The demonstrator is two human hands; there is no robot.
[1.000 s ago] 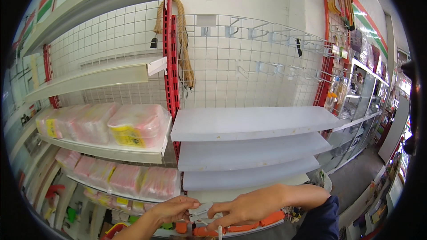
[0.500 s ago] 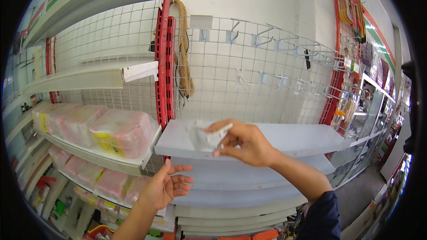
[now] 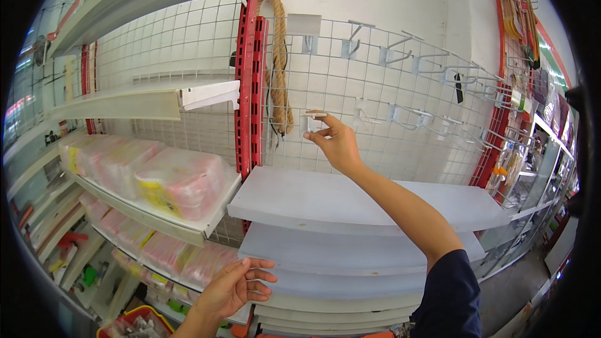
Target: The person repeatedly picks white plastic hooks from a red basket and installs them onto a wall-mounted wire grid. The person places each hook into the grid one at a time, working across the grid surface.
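My right hand [image 3: 336,143] is raised to the wire grid panel [image 3: 325,91], its thumb and fingers pinching a small pale metal display hook [image 3: 311,124]. The hook's flat plate is at the wires; whether it is seated on them I cannot tell. In the same row to the right hang other hooks [image 3: 394,114], and more hooks [image 3: 384,55] line the row above. My left hand [image 3: 235,289], holding nothing, hovers low in front of the grey shelves with its fingers apart and slightly curled.
A grey shelf [image 3: 369,203] juts out below the grid, with more shelves under it. Red slotted uprights [image 3: 249,81] and a hanging rope [image 3: 280,62] stand left of the hand. Clear bags of pink items [image 3: 181,181] fill the left shelf. A red-and-yellow basket [image 3: 141,316] sits low left.
My right hand has risen from above the grey shelf to the grid, carrying the hook. My left hand has dropped lower, still spread. The view has shifted slightly.
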